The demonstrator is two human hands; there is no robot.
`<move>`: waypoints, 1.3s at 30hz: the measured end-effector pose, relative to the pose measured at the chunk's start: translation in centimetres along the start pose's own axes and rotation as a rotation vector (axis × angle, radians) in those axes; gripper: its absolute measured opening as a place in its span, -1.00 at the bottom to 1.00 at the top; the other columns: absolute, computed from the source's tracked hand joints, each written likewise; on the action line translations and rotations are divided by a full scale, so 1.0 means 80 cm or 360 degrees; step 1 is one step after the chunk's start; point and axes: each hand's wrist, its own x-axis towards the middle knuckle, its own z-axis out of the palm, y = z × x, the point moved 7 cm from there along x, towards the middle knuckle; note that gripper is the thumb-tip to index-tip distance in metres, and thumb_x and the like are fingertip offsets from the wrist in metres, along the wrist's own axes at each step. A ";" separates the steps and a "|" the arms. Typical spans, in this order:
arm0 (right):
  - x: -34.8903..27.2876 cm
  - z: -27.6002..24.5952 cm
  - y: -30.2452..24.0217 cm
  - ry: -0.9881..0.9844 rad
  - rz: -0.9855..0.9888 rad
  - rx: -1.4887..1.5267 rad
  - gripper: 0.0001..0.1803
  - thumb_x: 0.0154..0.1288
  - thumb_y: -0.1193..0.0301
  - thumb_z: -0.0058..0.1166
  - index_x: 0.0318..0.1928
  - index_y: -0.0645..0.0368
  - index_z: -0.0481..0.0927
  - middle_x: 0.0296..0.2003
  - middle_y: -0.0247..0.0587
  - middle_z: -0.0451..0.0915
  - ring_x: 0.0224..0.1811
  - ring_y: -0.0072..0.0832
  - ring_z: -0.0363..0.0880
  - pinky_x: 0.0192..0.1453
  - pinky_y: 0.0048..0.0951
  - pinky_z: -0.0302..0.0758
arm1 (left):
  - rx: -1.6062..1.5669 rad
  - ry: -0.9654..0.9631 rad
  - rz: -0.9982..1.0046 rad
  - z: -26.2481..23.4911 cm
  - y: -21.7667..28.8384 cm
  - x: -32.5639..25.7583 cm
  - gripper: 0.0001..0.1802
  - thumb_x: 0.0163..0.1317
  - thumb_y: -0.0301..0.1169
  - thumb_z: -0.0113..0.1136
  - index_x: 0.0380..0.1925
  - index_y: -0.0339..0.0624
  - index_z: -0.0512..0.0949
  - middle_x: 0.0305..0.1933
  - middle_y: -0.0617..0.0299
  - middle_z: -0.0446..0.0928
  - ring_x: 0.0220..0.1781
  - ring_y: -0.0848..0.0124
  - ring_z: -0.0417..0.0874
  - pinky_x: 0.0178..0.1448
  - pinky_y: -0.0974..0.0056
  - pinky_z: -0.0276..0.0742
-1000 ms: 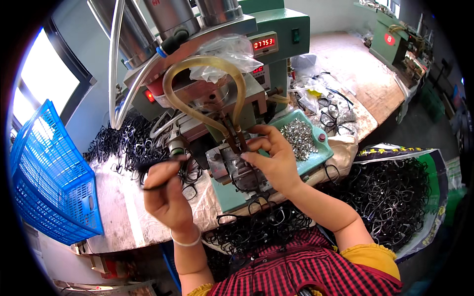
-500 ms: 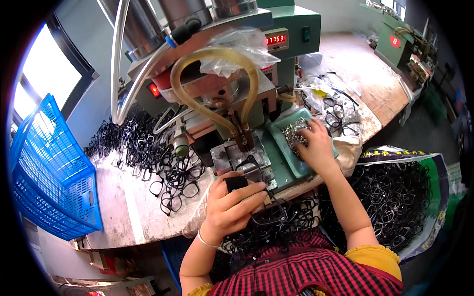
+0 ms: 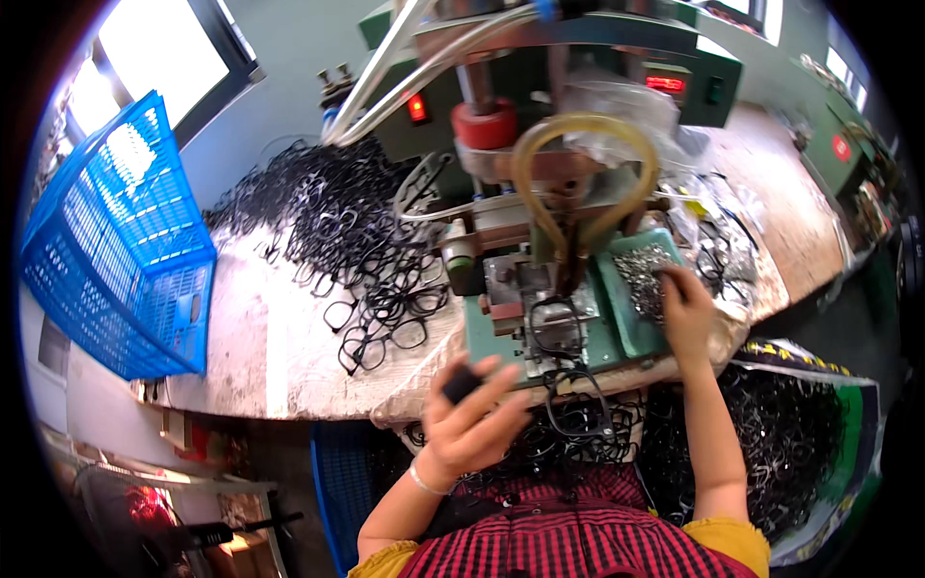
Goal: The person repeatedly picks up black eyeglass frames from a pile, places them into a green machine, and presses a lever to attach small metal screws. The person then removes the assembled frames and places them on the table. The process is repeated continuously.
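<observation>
A black plastic eyeglass frame (image 3: pixel 568 373) stands lengthwise, one rim over the silver metal fixture (image 3: pixel 509 289), the other toward the tabletop's (image 3: pixel 231 356) front edge. Small, shiny silver metal pieces (image 3: pixel 638 279) lie heaped loosely inside a shallow, pale green tray (image 3: pixel 640 337).

Place: a small factory workshop, from where I stand.
Equipment: a bulky press (image 3: pixel 568 188) with a looped hose (image 3: pixel 521 173) and glowing red display (image 3: pixel 665 85), standing on a worn bench (image 3: pixel 236 337).
Stock: black glasses frames (image 3: pixel 337 207) heaped in bulk, with more crammed into a big sack (image 3: pixel 853 414).
Small stuff: shiny metal bits (image 3: pixel 636 275) loose in a green tray (image 3: pixel 631 332).
Left side: a perforated blue crate (image 3: pixel 92 260).
Farther off: another green machine (image 3: pixel 833 125).
</observation>
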 end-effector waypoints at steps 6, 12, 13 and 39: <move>-0.016 0.009 0.042 0.0261 0.0687 0.1113 -0.82 0.44 0.45 0.17 -0.02 0.23 0.68 -0.26 -0.39 0.67 -0.25 -0.67 0.56 -0.10 -0.63 0.47 | 0.0461 0.0317 -0.0797 -0.071 -0.174 -0.032 -0.85 0.21 -0.58 0.31 -0.21 -0.23 0.65 -0.06 0.16 0.70 0.04 0.12 0.65 0.19 0.10 0.48; 0.008 0.049 0.005 0.0186 0.0587 0.1136 -0.80 0.43 0.44 0.22 -0.03 0.27 0.71 -0.22 -0.35 0.72 -0.18 -0.63 0.64 0.00 -0.59 0.53 | 0.1147 -0.0450 -0.0895 0.016 -0.279 -0.010 -0.48 -0.01 0.05 0.54 -0.32 -0.15 0.63 -0.17 0.15 0.63 -0.17 0.05 0.58 -0.03 0.03 0.50; 0.011 0.044 -0.010 0.0167 0.0510 0.0989 -0.81 0.41 0.47 0.23 -0.04 0.28 0.71 -0.22 -0.35 0.72 -0.18 -0.63 0.64 0.01 -0.61 0.53 | 0.1242 -0.0670 -0.1065 0.033 -0.296 -0.021 -0.50 0.07 0.08 0.47 -0.29 -0.12 0.64 -0.15 0.13 0.64 -0.16 0.03 0.61 -0.05 0.00 0.50; -0.004 0.066 -0.160 -0.0108 0.0174 0.1032 -0.53 0.16 0.60 0.27 0.12 0.29 0.51 -0.26 -0.29 0.65 -0.14 -0.56 0.62 0.03 -0.49 0.51 | 0.0573 0.0191 -0.0905 0.001 -0.307 -0.075 -0.76 0.39 -0.30 0.29 -0.36 -0.27 0.66 -0.05 0.01 0.70 -0.11 0.16 0.68 -0.03 0.16 0.54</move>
